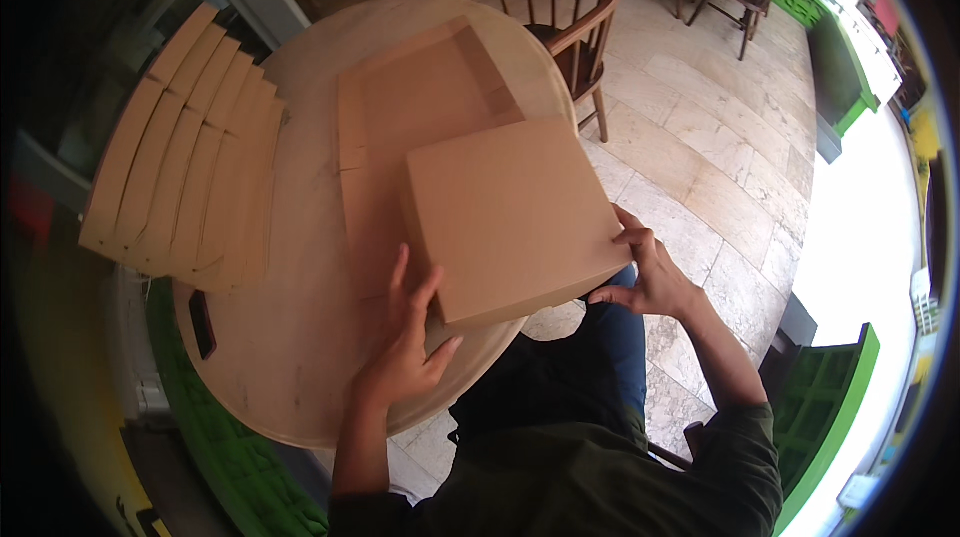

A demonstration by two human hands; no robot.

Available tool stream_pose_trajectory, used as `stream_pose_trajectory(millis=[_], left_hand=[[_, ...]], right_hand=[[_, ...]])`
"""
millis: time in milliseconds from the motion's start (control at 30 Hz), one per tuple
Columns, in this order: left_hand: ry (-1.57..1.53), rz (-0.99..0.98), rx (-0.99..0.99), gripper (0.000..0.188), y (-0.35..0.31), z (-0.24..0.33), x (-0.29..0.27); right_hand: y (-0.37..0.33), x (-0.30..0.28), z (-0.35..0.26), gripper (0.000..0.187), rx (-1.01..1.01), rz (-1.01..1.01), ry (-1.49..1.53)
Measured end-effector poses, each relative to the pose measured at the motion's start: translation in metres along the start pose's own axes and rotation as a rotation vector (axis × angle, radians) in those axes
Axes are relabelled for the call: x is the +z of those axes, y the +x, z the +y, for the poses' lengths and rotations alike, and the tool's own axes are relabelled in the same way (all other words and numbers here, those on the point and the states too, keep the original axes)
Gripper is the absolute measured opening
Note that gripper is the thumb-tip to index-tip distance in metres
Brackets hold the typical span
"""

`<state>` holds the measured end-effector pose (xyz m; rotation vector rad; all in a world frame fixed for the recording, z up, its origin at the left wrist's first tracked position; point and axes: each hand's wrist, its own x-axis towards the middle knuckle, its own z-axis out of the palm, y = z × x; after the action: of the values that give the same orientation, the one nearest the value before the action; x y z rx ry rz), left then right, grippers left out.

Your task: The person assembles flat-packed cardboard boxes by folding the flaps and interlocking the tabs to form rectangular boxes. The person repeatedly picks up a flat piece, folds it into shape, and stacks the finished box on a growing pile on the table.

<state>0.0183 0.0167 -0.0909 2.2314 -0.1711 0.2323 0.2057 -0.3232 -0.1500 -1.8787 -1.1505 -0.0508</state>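
Note:
A closed brown cardboard box [515, 222] is at the right part of the round wooden table, its near right corner jutting past the edge toward my lap. My right hand [645, 272] grips that corner, fingers along the side and thumb low at the front. By the near left corner is my left hand [405, 342], its fingers spread; the fingertips are at the box's left side, and whether they press on it I cannot tell. Partly under the box lies a flat, unfolded cardboard blank [400, 102] with creased flaps.
Several cardboard blanks [190, 157] lie in a fanned stack at the left of the round table [290, 367]. A dark phone [203, 325] rests near the left rim. Beyond the table is a wooden chair [590, 27]; a green tufted bench [215, 437] curves along the lower left.

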Motion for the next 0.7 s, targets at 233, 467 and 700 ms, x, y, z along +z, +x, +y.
stream_pose_trajectory(millis=[233, 467, 700], left_hand=[[-0.308, 0.444, -0.098, 0.043, -0.014, -0.040, 0.057], [0.190, 0.562, 0.029, 0.023, -0.001, -0.017, 0.040], [0.221, 0.597, 0.092, 0.026, 0.003, 0.006, 0.045]], right_hand=[[-0.001, 0.043, -0.006, 0.087, 0.042, 0.100, 0.010], [-0.001, 0.050, 0.001, 0.077, 0.103, 0.148, 0.039], [-0.013, 0.060, 0.006, 0.067, 0.199, 0.175, 0.209]])
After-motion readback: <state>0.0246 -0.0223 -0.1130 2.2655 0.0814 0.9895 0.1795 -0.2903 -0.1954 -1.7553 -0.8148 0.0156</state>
